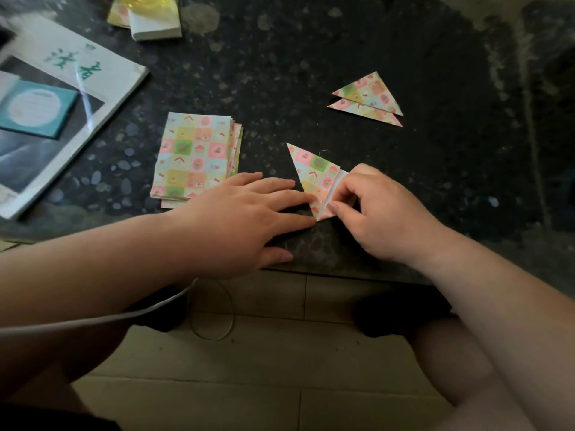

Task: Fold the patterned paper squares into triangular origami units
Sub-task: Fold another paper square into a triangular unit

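Observation:
A half-folded patterned paper (315, 174) lies on the dark speckled table near its front edge, shaped as a triangle with its tip pointing away to the left. My left hand (245, 213) lies flat, its straight fingertips pressing the paper's lower left corner. My right hand (378, 209) pinches the paper's right flap, whose white underside shows, between thumb and fingers. A stack of unfolded patterned squares (194, 155) sits to the left. Two finished triangles (368, 98) lie overlapped at the back right.
A large white book with green characters (71, 79) and a teal card (35, 108) lie at the far left. A white block with yellow wrapping (154, 18) stands at the back. The table's front edge (326, 272) runs just below my hands; a white cable (102, 320) hangs beneath.

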### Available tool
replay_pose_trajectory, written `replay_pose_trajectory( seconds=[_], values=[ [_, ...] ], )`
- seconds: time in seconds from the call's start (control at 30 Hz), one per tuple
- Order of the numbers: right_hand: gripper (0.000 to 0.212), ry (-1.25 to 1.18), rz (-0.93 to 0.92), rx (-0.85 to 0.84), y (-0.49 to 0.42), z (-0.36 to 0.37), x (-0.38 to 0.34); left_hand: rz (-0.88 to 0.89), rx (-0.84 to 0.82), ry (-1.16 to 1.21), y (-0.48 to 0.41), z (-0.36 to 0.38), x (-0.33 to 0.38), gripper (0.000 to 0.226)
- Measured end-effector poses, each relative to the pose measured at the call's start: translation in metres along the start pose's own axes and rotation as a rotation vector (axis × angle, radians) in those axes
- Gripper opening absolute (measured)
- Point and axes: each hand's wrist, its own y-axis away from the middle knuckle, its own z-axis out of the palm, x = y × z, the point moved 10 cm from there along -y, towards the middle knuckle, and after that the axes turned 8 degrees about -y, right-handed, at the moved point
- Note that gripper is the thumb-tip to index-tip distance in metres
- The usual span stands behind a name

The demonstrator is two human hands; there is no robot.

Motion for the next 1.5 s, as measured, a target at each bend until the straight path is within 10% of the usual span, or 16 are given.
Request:
replay_pose_trajectory(
  seconds=[1.5],
  values=[
    [0.019, 0.029, 0.037, 0.048, 0.0, -0.003, -0.001, -0.025, 0.067, -0.06, -0.003, -0.003, 0.015, 0.079]
  ],
)
